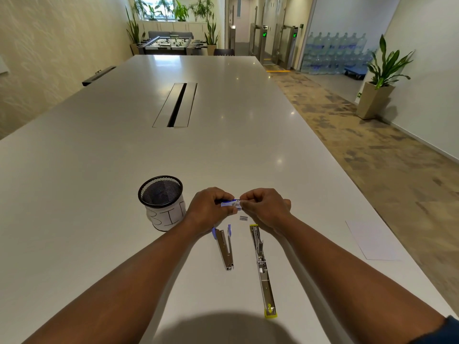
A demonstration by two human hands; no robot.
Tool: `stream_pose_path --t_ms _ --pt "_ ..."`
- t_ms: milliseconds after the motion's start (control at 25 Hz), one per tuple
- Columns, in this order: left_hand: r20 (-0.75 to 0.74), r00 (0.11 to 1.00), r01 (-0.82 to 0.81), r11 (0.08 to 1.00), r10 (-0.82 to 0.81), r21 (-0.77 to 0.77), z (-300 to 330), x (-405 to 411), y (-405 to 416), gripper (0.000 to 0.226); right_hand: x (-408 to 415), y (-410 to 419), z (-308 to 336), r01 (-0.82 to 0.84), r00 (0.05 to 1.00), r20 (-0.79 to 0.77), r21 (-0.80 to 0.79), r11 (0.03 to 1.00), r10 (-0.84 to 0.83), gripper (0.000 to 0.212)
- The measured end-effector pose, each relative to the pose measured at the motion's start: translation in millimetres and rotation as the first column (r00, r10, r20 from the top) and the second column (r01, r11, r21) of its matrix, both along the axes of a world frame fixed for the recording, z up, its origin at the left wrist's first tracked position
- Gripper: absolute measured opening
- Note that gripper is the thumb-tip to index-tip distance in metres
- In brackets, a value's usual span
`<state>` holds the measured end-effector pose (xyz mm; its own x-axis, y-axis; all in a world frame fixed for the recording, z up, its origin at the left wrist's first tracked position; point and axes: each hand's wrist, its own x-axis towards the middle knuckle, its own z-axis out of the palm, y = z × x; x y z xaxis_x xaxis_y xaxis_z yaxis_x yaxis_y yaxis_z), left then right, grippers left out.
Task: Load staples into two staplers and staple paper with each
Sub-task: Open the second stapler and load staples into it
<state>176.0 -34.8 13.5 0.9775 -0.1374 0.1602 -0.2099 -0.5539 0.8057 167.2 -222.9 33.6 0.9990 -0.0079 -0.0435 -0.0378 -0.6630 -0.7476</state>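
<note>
A small blue and white staple box (232, 203) is held above the white table (99, 170). My left hand (207, 209) grips its left end and my right hand (263, 207) pinches its right end. Just below the box a short strip of staples (243, 218) lies on the table. A blue-handled stapler (224, 247) lies opened out under my left wrist. To its right a longer stapler with yellow ends (262, 269) lies fully opened flat. A white sheet of paper (372, 240) rests at the right, near the table's edge.
A black mesh cup (161, 202) with a paper label reading "BIN" stands left of my left hand. A cable slot (176, 105) runs along the table's middle. The table's right edge drops to a carpeted floor.
</note>
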Motion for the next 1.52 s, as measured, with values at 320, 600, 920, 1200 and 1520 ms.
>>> stream_pose_path --t_ms 320,600,920,1200,1520 --pt "-0.004 1.0 0.009 1.0 -0.009 0.012 1.1 -0.9 -1.2 0.032 -3.1 -5.1 3.2 -0.053 0.999 0.015 0.086 0.995 0.052 0.014" --pt "-0.003 1.0 0.015 1.0 -0.015 0.012 2.1 -1.5 -0.2 0.035 -7.9 -10.5 3.4 -0.091 0.996 -0.01 0.163 0.982 0.094 0.007" --pt "-0.017 1.0 0.018 1.0 -0.018 -0.013 0.1 -1.3 0.8 0.039 -7.5 -23.9 3.9 -0.22 0.975 -0.039 -0.061 0.974 0.218 0.007" --pt "-0.025 1.0 -0.014 0.996 0.012 -0.088 1.3 -3.7 5.3 0.037 -11.9 -22.6 4.1 -0.172 0.985 -0.031 -0.004 0.985 0.172 0.007" --pt "-0.035 0.998 -0.06 0.977 0.054 -0.205 1.2 -6.6 4.2 0.025 -13.1 -10.3 -1.2 -0.125 0.992 0.004 -0.101 0.987 0.126 0.015"
